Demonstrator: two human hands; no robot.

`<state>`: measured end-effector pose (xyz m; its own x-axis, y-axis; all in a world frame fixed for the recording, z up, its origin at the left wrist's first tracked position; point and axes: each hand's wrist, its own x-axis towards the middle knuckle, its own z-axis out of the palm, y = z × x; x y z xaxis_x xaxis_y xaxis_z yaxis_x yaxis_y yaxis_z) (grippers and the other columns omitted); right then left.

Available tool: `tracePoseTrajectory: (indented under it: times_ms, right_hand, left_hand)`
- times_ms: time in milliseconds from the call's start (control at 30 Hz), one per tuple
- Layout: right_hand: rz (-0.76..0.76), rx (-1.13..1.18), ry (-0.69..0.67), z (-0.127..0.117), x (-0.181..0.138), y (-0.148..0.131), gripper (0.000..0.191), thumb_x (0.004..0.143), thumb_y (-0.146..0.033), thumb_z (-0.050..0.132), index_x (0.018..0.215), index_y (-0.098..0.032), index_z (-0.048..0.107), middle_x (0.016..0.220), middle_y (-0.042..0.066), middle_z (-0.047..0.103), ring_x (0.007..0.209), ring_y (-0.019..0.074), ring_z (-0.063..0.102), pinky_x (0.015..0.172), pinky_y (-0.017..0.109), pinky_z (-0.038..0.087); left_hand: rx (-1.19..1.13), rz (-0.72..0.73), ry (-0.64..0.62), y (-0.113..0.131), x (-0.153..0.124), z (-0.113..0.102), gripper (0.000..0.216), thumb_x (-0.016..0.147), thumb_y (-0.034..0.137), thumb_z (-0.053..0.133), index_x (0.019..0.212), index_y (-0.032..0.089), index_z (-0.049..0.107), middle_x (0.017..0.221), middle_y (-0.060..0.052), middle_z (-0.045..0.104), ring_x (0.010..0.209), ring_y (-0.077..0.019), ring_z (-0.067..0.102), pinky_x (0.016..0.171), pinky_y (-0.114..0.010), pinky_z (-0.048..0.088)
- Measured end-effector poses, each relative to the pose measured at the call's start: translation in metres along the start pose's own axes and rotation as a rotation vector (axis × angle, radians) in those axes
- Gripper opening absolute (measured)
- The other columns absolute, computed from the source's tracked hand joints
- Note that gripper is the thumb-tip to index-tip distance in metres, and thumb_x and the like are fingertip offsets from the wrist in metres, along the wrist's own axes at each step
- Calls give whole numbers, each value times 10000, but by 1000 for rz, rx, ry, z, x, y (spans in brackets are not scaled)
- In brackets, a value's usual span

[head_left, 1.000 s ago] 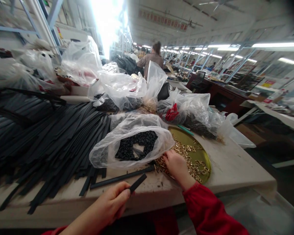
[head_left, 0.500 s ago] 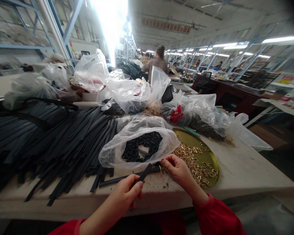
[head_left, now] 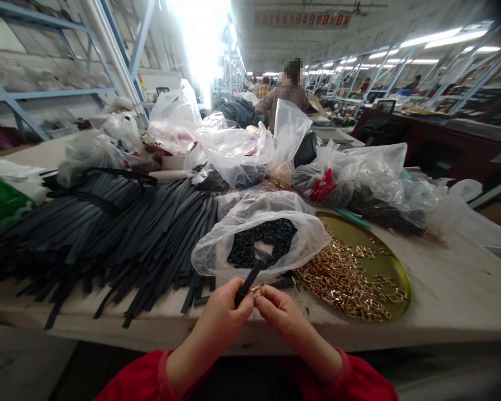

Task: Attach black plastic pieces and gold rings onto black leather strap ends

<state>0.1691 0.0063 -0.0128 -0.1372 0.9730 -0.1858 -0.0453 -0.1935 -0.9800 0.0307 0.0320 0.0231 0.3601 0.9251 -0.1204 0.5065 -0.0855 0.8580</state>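
Note:
My left hand (head_left: pixel 229 306) is closed around a black strap (head_left: pixel 249 281), whose end points up and away from me. Close against it, my right hand (head_left: pixel 278 306) pinches a small gold metal buckle (head_left: pixel 256 289) beside the strap. Whether the buckle touches the strap I cannot tell. Just beyond my hands lies an open clear plastic bag (head_left: pixel 209 250) of small black pieces (head_left: pixel 271 236). To the right of it, a round gold tray (head_left: pixel 401 273) bears a heap of gold buckles (head_left: pixel 344 273).
Many long black straps (head_left: pixel 150 234) lie fanned out at the left. Filled plastic bags (head_left: pixel 359 172) line the back of the table, with a teal tool (head_left: pixel 353 217) near them. A green bag (head_left: pixel 2 197) is at the far left. A person (head_left: pixel 286 92) stands farther off.
My right hand has moved left to meet my left hand, and a gold buckle now shows in its fingertips. The strap in my left hand is more upright. The camera view has shifted.

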Motion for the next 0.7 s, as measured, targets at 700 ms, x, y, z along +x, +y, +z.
tracePoseTrajectory:
  times_ms: [700]
  right_hand:
    - [-26, 291, 40, 9, -1, 19, 267, 645, -355, 706, 753, -171, 546, 584, -53, 546, 516, 63, 489, 501, 187, 378]
  left_hand:
    - [-345, -247, -262, -20, -3, -1, 238, 788, 400, 399, 781, 167, 448, 543, 70, 446, 361, -40, 346, 333, -151, 253]
